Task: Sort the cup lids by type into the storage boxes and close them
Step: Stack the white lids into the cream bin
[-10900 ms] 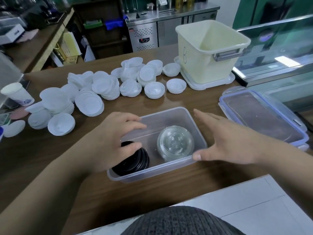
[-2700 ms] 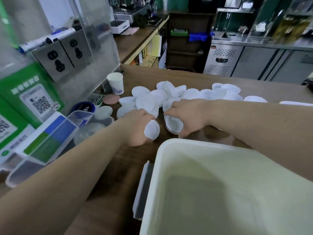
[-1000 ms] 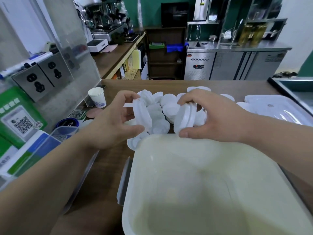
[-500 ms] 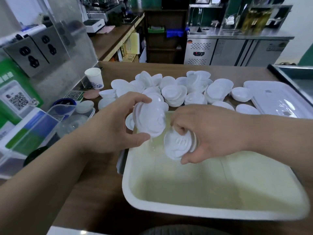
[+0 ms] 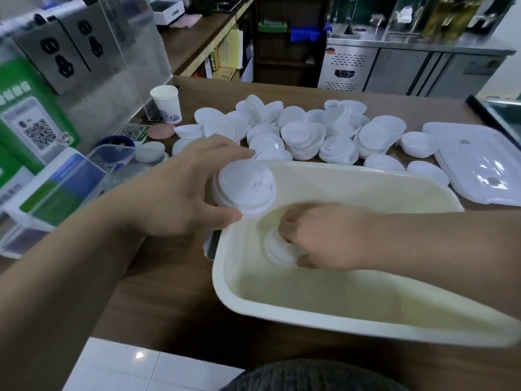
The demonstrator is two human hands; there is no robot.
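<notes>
Inside the cream bin (image 5: 282, 306), my right hand (image 5: 332, 235) curls its fingers round a stack of white lids (image 5: 277, 246), lowering it flat to the bin floor so it stands tidy. Just left of those fingers and higher, my left hand (image 5: 183, 193) grips a second stack (image 5: 245, 187) over the rim, ready to follow, I judge. Beyond both, loose lids (image 5: 304, 134) crowd the table (image 5: 169, 277), unsorted.

Right hand (image 5: 329, 235) on apparent lid stack (image 5: 277, 246)
</notes>
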